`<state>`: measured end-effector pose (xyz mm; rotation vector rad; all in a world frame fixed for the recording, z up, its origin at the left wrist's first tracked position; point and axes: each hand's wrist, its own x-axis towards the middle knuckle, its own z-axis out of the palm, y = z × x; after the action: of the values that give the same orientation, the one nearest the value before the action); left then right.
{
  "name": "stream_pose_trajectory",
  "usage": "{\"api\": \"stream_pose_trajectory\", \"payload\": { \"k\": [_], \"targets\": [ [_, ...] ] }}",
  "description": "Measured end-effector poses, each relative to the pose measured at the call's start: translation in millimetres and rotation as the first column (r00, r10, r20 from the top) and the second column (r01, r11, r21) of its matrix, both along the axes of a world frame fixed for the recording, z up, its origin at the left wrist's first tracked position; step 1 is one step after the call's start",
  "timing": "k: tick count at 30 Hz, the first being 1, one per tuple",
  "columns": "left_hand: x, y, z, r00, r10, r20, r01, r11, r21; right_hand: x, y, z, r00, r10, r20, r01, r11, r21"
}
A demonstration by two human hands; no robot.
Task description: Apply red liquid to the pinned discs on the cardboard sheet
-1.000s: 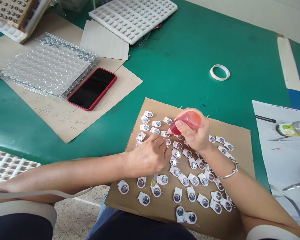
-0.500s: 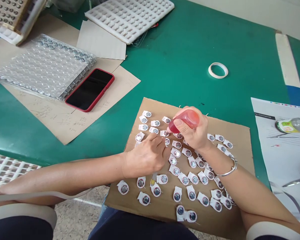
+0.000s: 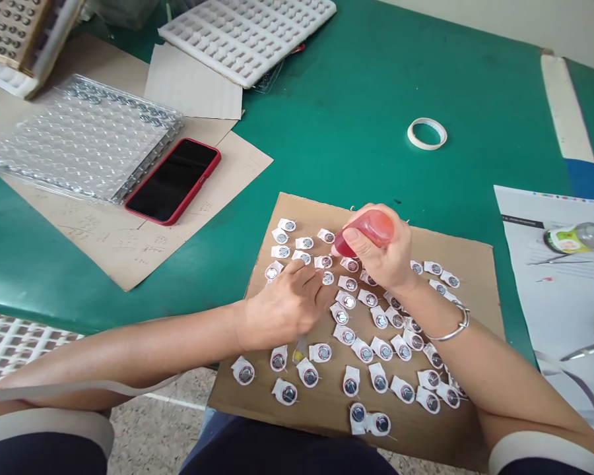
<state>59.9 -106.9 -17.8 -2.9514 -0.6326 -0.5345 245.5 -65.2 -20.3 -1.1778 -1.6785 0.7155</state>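
Observation:
My right hand (image 3: 393, 257) is wrapped round a translucent red squeeze bottle (image 3: 363, 232). Its tip points down and left, close to one of the small round silver discs on white tabs (image 3: 325, 262). My left hand (image 3: 287, 300) is closed low over the brown cardboard (image 3: 475, 277), just left of that disc. From under this hand sticks out a thin grey tool with a yellow end (image 3: 298, 353); the fingers hide its other end. Several more discs on white tabs (image 3: 379, 378) lie spread over the cardboard, some overlapping, with thin wires showing.
A red-cased phone (image 3: 173, 181) and a clear blister tray (image 3: 79, 142) lie on paper at left. Behind stands a white slotted tray (image 3: 250, 33). A tape roll (image 3: 427, 134) sits on the green table (image 3: 346, 119). A glass bottle (image 3: 581, 237) rests on printed paper at right.
The whole view has shifted slightly. My left hand and its tool have moved a little left. The red bottle stays close over nearly the same disc.

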Motion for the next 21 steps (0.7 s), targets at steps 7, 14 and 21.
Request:
{"api": "stream_pose_trajectory", "payload": {
  "k": [7,14,21],
  "targets": [
    [-1.8,1.7,-1.5,0.999,0.007,0.043,-0.004,0.998,-0.058,1.2,0.0,2.2,0.998,-0.001,0.056,-0.006,0.994,0.112],
    [-2.8,1.8,-3.3,0.999,0.015,0.048,-0.011,0.997,-0.082,2.4,-1.8,0.5,0.996,0.077,0.034,-0.081,0.987,0.142],
    [-3.7,5.0,-1.5,0.998,0.006,0.062,0.004,0.989,-0.146,1.8,-3.2,-1.4,0.987,0.16,0.031,-0.163,0.967,0.196]
  ]
}}
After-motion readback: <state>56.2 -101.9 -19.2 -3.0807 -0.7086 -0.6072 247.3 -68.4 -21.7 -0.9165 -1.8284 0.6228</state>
